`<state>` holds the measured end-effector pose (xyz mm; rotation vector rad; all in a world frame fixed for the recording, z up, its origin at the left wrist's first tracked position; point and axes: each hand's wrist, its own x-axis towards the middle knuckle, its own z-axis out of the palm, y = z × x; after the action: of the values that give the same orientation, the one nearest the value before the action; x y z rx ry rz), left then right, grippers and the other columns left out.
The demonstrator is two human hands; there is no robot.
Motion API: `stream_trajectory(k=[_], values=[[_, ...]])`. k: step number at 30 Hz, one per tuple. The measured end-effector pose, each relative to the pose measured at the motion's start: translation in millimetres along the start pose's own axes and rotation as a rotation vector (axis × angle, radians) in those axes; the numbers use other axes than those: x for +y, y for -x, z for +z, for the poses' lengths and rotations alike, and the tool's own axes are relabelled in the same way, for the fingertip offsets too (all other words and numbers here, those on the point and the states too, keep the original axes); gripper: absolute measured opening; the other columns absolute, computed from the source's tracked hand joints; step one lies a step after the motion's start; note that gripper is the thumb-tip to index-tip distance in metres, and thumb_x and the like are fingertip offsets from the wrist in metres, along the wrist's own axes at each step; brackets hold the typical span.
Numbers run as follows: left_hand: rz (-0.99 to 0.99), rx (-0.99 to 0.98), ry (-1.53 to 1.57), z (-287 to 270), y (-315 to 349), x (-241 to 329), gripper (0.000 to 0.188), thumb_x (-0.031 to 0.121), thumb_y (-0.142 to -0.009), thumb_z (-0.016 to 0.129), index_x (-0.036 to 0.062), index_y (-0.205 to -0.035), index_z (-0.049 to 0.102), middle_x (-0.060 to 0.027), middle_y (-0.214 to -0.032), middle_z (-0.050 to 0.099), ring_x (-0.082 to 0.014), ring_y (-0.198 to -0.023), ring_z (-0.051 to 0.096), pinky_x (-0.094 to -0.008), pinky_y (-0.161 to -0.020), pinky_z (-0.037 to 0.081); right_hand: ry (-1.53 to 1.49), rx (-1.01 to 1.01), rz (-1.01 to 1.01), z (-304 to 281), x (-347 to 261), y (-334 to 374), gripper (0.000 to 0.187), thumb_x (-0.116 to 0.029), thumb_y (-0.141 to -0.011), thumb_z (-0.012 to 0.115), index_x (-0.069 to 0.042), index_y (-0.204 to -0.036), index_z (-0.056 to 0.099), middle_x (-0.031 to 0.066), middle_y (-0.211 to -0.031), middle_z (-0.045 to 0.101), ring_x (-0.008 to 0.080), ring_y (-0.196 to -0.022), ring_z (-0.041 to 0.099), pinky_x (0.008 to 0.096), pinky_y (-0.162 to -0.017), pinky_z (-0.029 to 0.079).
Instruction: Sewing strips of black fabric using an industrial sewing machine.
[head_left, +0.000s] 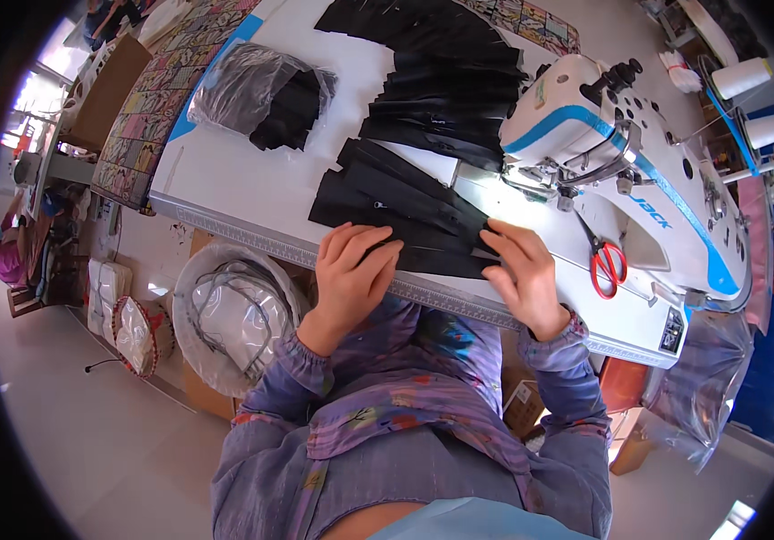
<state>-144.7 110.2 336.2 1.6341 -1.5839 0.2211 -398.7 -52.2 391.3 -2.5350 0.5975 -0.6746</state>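
Observation:
A black fabric piece with a zipper (414,211) lies on the white sewing table (225,171), directly in front of me. My left hand (351,270) is at its near left edge, fingers bent and closed on the cloth; the thumb tip is partly hidden. At the right end of the same piece, my right hand (524,274) has its fingertips and thumb on the edge, closed on it. The zipper's small metal pull shows near the middle. Beyond lie several overlapping black fabric pieces (445,85), reaching toward the sewing machine (621,153), whose lamp lights the needle area.
Red-handled scissors (608,270) lie right of my right hand. A clear plastic bag with black pieces (256,94) sits at the back left. Thread cones (742,79) stand at the far right. Below the table's left edge is a plastic-lined round container (234,315).

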Motion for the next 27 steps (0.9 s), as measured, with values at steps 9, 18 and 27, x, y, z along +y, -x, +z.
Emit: stream_trajectory(k=[9,18,27], values=[[-0.035,0.042,-0.065,-8,-5,5,0.027,0.008,-0.085,0.086,0.0139,-0.111,0.083,-0.0027,-0.121,0.071,-0.0277,-0.115,0.068,-0.0497,-0.107,0.049,-0.204,0.164,0.247,5,-12,-23,0.029,0.0,-0.092,0.08,0.002,-0.12,0.076,0.019,-0.123,0.074,0.034,-0.111,0.075,0.0376,-0.093,0.059],[-0.046,-0.049,-0.026,-2,11,19,0.03,0.008,-0.089,0.082,0.0134,-0.118,0.083,-0.0027,-0.119,0.074,-0.0284,-0.119,0.067,-0.0511,-0.117,0.042,-0.247,0.206,0.26,0,-6,-22,0.016,-0.003,-0.1,0.076,0.004,-0.114,0.081,0.015,-0.112,0.078,0.0254,-0.099,0.074,0.033,-0.087,0.057],[-0.023,-0.026,0.019,6,19,25,0.034,0.003,-0.085,0.081,0.0154,-0.117,0.083,-0.0027,-0.121,0.073,-0.029,-0.12,0.066,-0.0531,-0.118,0.042,-0.298,0.321,0.262,10,1,-34,0.017,-0.005,-0.104,0.075,0.001,-0.118,0.082,0.0126,-0.11,0.078,0.0213,-0.097,0.072,0.0318,-0.086,0.055]])
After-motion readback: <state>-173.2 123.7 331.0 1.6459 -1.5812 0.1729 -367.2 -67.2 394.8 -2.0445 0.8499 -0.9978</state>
